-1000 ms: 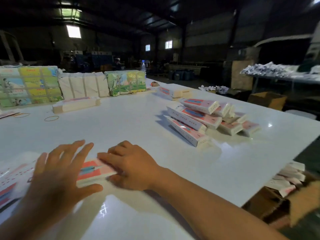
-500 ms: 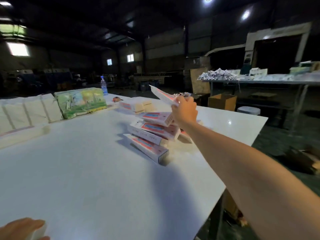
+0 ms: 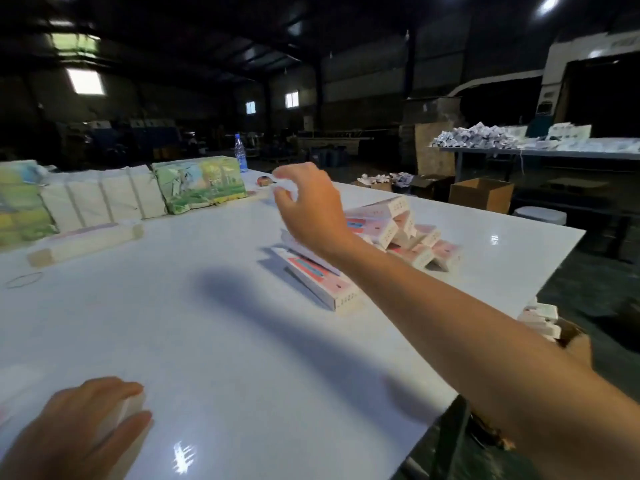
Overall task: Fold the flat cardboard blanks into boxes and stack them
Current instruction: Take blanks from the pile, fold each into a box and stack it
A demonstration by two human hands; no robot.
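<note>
A loose pile of folded pink-and-white boxes (image 3: pixel 398 230) lies on the white table (image 3: pixel 207 341) at the middle right. One long box (image 3: pixel 322 282) sits at its near edge. My right hand (image 3: pixel 311 209) hovers above the left side of the pile, fingers loosely curled, holding nothing. At the bottom left, my left hand (image 3: pixel 79 431) grips the end of a white stack of flat blanks (image 3: pixel 133 405) between fingers and thumb. Most of that stack is hidden under the hand or out of frame.
Wrapped bundles (image 3: pixel 197 183) and white packs (image 3: pixel 104 199) line the table's far left, with a long banded bundle (image 3: pixel 86 240), a rubber band (image 3: pixel 24 279) and a water bottle (image 3: pixel 240 154). A carton of boxes (image 3: pixel 540 317) stands beside the table's right edge; another carton (image 3: pixel 481 194) sits on the floor beyond.
My right hand carried a folded box to the pile, let it go and has drawn back to the left, empty. My left hand stayed on the blanks near me.
</note>
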